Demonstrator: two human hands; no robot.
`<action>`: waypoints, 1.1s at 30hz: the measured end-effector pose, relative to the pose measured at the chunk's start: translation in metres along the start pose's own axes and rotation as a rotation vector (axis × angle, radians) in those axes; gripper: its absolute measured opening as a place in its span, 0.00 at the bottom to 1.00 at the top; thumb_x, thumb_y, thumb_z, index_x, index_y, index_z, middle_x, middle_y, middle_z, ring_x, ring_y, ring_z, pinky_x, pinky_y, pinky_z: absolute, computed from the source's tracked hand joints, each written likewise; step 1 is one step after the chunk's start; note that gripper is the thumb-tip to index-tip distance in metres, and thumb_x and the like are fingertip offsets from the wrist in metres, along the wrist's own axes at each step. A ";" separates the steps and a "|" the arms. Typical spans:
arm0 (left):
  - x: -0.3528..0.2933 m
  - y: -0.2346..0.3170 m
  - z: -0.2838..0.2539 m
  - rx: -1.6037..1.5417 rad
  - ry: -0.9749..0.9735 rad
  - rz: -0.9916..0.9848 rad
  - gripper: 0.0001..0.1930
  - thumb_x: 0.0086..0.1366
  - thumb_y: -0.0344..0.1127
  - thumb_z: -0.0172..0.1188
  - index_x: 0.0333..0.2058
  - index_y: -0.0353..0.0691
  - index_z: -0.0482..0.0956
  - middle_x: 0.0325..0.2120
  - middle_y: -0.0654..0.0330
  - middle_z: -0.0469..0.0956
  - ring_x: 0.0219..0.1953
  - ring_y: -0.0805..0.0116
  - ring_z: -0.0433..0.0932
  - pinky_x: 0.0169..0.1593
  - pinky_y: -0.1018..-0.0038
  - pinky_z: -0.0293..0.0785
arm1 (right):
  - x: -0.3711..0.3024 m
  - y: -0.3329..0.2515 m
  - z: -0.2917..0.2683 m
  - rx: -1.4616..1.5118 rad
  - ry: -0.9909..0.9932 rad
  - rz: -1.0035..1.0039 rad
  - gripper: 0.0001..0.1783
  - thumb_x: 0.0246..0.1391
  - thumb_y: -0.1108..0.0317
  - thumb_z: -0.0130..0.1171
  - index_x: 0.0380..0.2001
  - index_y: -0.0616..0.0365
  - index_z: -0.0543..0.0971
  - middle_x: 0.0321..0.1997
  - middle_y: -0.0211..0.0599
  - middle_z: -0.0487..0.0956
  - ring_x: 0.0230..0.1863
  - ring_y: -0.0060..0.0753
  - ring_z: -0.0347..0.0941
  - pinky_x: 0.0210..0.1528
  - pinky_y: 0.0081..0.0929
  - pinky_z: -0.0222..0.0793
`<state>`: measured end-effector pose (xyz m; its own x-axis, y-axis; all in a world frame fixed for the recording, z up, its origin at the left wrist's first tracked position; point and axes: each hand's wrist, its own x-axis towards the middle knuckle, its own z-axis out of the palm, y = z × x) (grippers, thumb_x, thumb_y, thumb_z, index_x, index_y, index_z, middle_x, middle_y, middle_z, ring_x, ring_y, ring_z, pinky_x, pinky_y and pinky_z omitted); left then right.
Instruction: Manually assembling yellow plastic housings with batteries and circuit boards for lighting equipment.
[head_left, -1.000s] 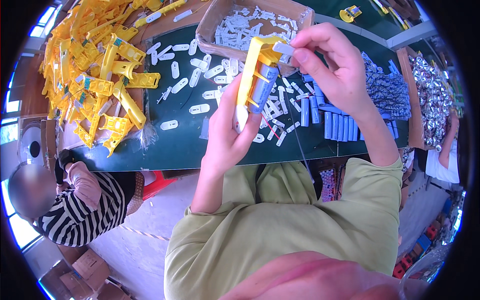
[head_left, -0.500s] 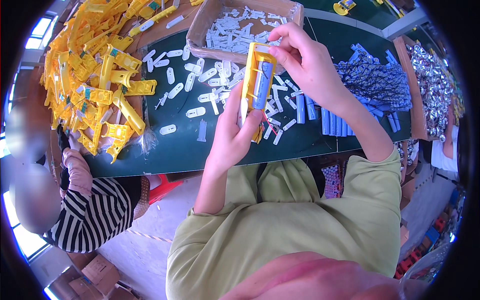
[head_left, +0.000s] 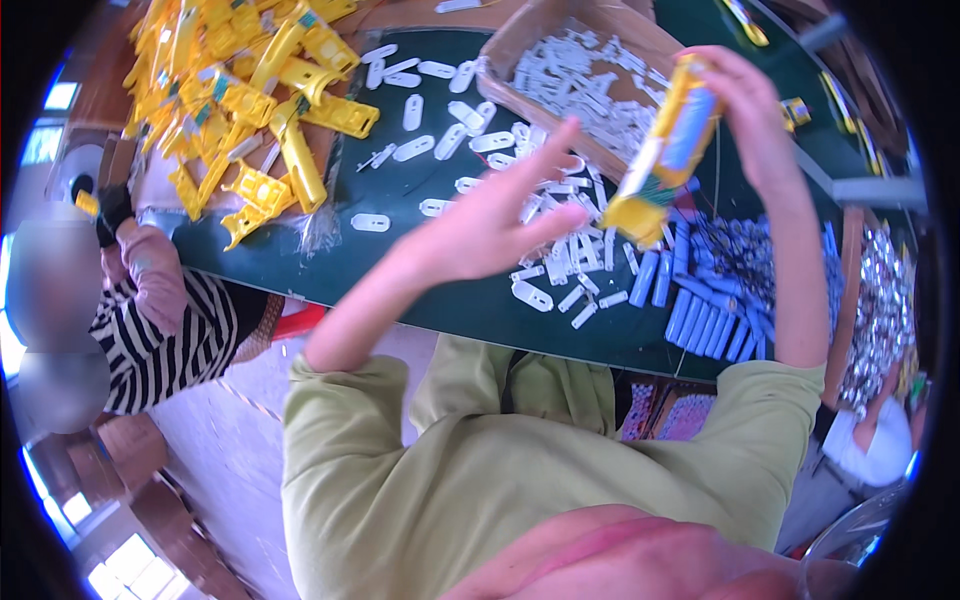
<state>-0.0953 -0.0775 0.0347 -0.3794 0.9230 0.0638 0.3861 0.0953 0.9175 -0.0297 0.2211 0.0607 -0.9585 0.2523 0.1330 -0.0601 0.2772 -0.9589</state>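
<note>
My right hand [head_left: 748,105] grips the upper end of a yellow plastic casing [head_left: 637,217], raised and tilted above the table. A blue cylindrical battery [head_left: 690,132] lies inside that casing. Away from the casing, my left hand [head_left: 490,228] is over the table with its fingers spread and nothing in them. Beneath and around it lie many small white plastic pieces [head_left: 413,149]. Behind the casing, an open cardboard box [head_left: 508,92] contains more small white pieces.
Blue batteries with dark wires [head_left: 708,322] are heaped at the right. Beyond them is a box of shiny silver parts [head_left: 872,315]. Yellow casings [head_left: 298,165] pile up at the far left. A person in a striped top [head_left: 165,345] is at the left table edge.
My left hand has let go of the casing and opened. My right hand has carried the casing to the right and tilted it. The whole view has shifted.
</note>
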 end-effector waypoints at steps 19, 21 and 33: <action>0.023 -0.014 -0.167 0.937 0.407 0.008 0.26 0.50 0.39 0.69 0.48 0.43 0.72 0.39 0.60 0.77 0.44 0.60 0.75 0.49 0.67 0.71 | 0.170 0.219 -0.240 -1.150 0.504 0.077 0.21 0.58 0.53 0.43 0.46 0.54 0.75 0.46 0.44 0.77 0.50 0.48 0.72 0.52 0.34 0.65; 0.034 0.003 -0.165 0.701 0.481 0.053 0.24 0.56 0.29 0.64 0.51 0.33 0.68 0.43 0.58 0.77 0.48 0.69 0.75 0.53 0.73 0.70 | 0.153 0.136 -0.185 -0.997 0.463 -0.237 0.19 0.61 0.57 0.45 0.48 0.55 0.74 0.46 0.44 0.78 0.48 0.42 0.75 0.48 0.31 0.69; 0.062 0.123 -0.083 -0.654 0.549 0.113 0.31 0.68 0.57 0.41 0.55 0.33 0.62 0.43 0.51 0.75 0.44 0.64 0.76 0.48 0.71 0.72 | 0.003 -0.084 0.097 0.373 -0.339 -0.308 0.23 0.62 0.53 0.45 0.46 0.64 0.73 0.41 0.43 0.78 0.43 0.35 0.76 0.49 0.29 0.69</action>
<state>-0.1410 -0.0395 0.1835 -0.7861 0.5867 0.1948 -0.0513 -0.3759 0.9252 -0.0543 0.1089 0.1174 -0.9132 -0.1151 0.3909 -0.3851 -0.0699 -0.9202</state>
